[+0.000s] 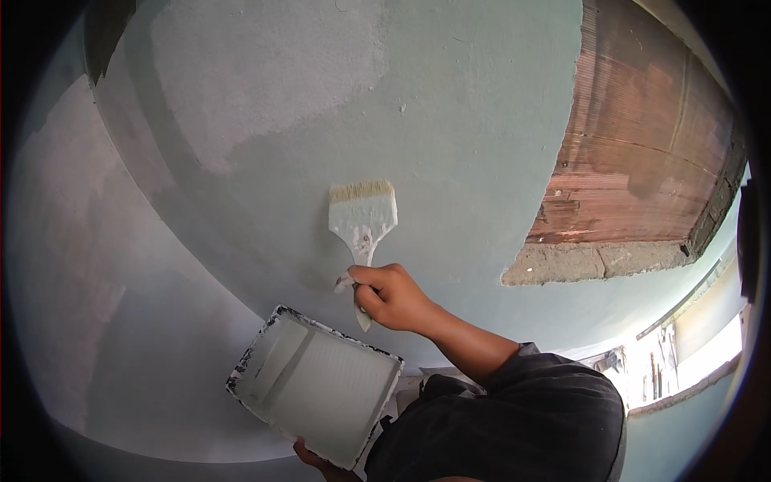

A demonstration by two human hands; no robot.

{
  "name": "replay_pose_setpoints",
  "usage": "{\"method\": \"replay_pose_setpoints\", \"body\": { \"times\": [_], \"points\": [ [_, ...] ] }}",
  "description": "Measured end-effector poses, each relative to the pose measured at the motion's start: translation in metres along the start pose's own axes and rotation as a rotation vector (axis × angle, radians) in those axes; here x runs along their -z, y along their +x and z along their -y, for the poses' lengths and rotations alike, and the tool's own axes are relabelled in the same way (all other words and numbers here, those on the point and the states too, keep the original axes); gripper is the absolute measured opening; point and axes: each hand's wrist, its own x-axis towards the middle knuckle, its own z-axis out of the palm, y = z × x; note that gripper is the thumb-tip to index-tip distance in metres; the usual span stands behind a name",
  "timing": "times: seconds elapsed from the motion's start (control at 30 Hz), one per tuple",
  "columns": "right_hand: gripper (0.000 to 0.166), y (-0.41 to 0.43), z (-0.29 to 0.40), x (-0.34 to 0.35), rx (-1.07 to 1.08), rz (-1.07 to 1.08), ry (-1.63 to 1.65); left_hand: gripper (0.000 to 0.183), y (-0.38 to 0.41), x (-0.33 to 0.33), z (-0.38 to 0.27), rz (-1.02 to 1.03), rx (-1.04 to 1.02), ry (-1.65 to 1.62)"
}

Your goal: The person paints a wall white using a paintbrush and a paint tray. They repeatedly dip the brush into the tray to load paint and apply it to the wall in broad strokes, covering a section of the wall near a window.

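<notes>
My right hand (385, 295) grips the handle of a wide paintbrush (362, 211), whose pale bristles point up in front of a grey-green wall (458, 156). White paint coats the brush's head and parts of its handle. Whether the bristles touch the wall, I cannot tell. Below and to the left, my left hand (310, 455) holds a paint tray (325, 376) by its lower edge; most of that hand is hidden. The tray has a dark rim smeared with white and pale paint inside. A rag or paint-covered bit shows by my right fingers.
Pale lilac-grey patches (271, 66) mark the wall's upper left. At the right, a ragged-edged opening in the plaster shows red hollow bricks (638, 138) above a rough mortar ledge (596, 262). A wall corner curves down the left. A bright window opening (711, 349) lies at the lower right.
</notes>
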Motion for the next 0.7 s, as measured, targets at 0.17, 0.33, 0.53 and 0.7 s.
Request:
{"method": "replay_pose_setpoints", "body": {
  "times": [0.17, 0.33, 0.53, 0.7],
  "points": [
    [0.028, 0.026, 0.03, 0.035, 0.096, -0.079, 0.093, 0.08, -0.004, 0.002, 0.003, -0.054, -0.019, -0.023],
    [0.026, 0.006, -0.026, 0.029, -0.064, -0.013, 0.236, 0.08, 0.002, 0.001, 0.003, -0.068, -0.012, 0.002],
    [0.029, -0.07, -0.07, -0.024, -0.267, 0.307, 0.306, 0.08, 0.015, 0.029, 0.011, 0.016, -0.002, -0.006],
    [0.044, -0.08, -0.068, -0.038, -0.222, 0.487, 0.587, 0.082, 0.015, 0.026, 0.01, 0.06, 0.0, -0.048]
  ]
}}
